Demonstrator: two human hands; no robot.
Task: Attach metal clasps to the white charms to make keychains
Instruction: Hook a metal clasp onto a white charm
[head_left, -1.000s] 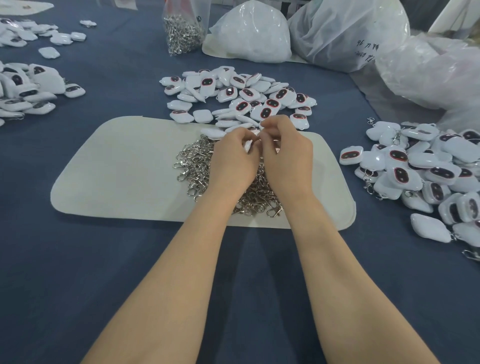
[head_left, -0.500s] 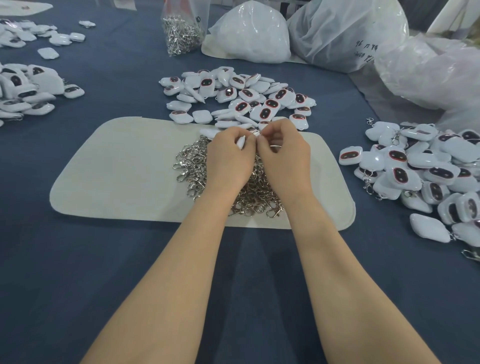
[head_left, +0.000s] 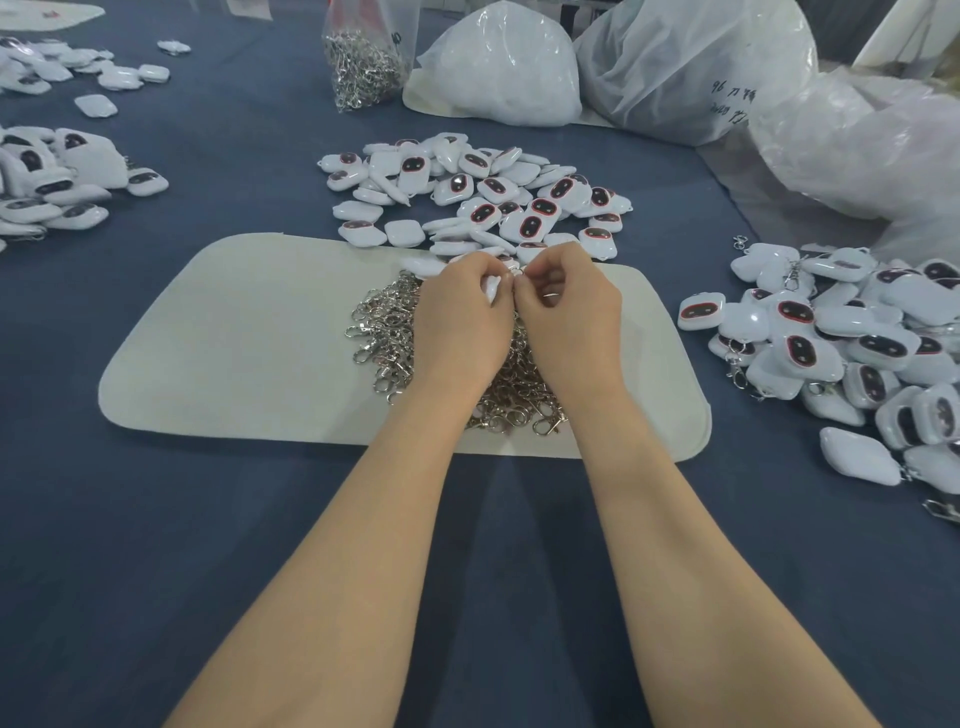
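Observation:
My left hand (head_left: 460, 317) grips a white charm (head_left: 491, 287), mostly hidden inside its curled fingers. My right hand (head_left: 569, 306) pinches a small metal clasp (head_left: 550, 296) against the charm's top edge; fingertips of both hands meet there. Both hands hover over a heap of silver metal clasps (head_left: 387, 332) on a cream mat (head_left: 244, 353). Just beyond the mat lies a pile of white charms with dark red-rimmed faces (head_left: 483, 197).
A pile of charms with clasps on them (head_left: 852, 343) lies at the right. More charms (head_left: 47, 176) sit at the far left. A clear bag of clasps (head_left: 363, 57) and big white plastic bags (head_left: 691, 67) stand at the back on the blue tablecloth (head_left: 130, 545).
Both hands have drifted slightly nearer to me over the clasp heap, keeping the charm and clasp pressed together. Nothing else has moved.

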